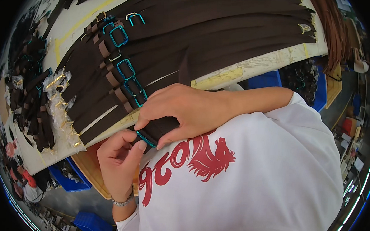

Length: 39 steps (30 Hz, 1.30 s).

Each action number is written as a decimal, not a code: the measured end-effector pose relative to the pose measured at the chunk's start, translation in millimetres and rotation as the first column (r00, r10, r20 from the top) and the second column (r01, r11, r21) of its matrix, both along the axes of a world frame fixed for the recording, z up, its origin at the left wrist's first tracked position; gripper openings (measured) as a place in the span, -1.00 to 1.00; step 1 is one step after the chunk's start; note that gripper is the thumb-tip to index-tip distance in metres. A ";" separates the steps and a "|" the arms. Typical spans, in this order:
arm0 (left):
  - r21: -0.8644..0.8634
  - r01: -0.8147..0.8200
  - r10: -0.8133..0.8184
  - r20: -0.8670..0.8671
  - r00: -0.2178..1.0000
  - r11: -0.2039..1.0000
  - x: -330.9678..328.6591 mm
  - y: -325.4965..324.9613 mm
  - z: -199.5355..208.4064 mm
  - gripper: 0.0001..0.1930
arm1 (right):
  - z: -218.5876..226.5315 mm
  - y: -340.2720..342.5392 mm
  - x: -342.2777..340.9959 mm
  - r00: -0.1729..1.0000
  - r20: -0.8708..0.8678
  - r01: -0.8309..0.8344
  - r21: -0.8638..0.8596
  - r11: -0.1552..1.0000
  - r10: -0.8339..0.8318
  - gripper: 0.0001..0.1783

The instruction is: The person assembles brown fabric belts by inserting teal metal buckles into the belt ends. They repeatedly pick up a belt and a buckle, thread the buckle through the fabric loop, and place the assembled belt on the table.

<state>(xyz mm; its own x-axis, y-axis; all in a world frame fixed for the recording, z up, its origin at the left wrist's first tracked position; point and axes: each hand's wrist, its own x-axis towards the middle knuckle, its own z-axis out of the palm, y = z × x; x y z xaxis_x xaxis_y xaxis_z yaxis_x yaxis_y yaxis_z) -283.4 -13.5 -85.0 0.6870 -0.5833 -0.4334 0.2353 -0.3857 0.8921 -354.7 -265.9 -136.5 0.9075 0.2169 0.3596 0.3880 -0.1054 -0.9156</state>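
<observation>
In front of my chest, a dark brown belt (162,127) is held at its end with a shiny teal buckle (147,140). My right hand (183,109) curves over the belt from above, thumb at one edge and fingertips near the buckle. My left hand (122,154), with a metal watch band at its wrist, pinches the buckle end between thumb and fingers. Just beyond my hands, many dark brown belts (168,39) lie side by side on the table, several with teal buckles (126,69) and brown keeper loops.
The pale table's edge (263,61) runs close in front of me. Gold buckles in clear plastic (62,109) lie at the left, beside a pile of dark straps (36,120). Brown straps (333,31) hang at the far right. Blue bins (265,79) stand below the table.
</observation>
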 end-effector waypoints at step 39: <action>-0.550 0.256 -0.334 -0.044 0.941 0.795 35.8 -44.1 -1.9 -0.83 | 24.6 -18.9 -0.3 0.853 -0.460 -0.307 -0.059 0.950 0.247 -0.42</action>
<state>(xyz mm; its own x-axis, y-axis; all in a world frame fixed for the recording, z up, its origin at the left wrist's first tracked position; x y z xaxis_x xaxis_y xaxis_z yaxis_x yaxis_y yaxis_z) -247.6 -57.6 -87.0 0.4024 -0.9127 -0.0706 0.3179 0.0670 0.9458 -355.0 -284.8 -111.9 0.8596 0.4986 -0.1115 -0.0233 -0.1798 -0.9834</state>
